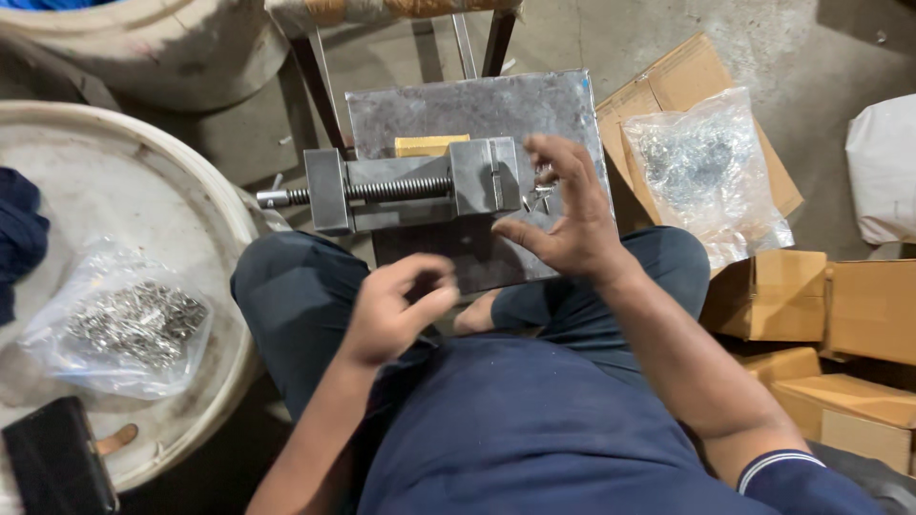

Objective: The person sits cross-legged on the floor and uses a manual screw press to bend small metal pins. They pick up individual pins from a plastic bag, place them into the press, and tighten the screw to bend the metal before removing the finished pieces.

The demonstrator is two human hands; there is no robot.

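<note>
Sitting cross-legged over a steel plate point(477, 110), you are hovering your right hand point(563, 215), fingers spread wide and holding nothing, just beside a small cluster of metal pins point(540, 195) lying on the plate. The pins are resting at the right-hand end of a small machine vise point(410, 186), whose screw and long axis are running left to right across your view, with a yellow block point(429, 145) sitting just behind it. Your left hand point(396, 310) is hanging lower, over your lap, fingers curled loosely toward the thumb; whether it is pinching anything cannot be told. The right hand is clearly the nearer of the two to the pins, which are lying just ahead of its fingertips. A clear bag of metal parts point(129, 329) is resting on a white drum lid point(181, 172) at your left, another clear bag point(701, 167) is lying on flattened cardboard point(677, 81) at your right, with cardboard boxes point(821, 305) stacked nearby.
</note>
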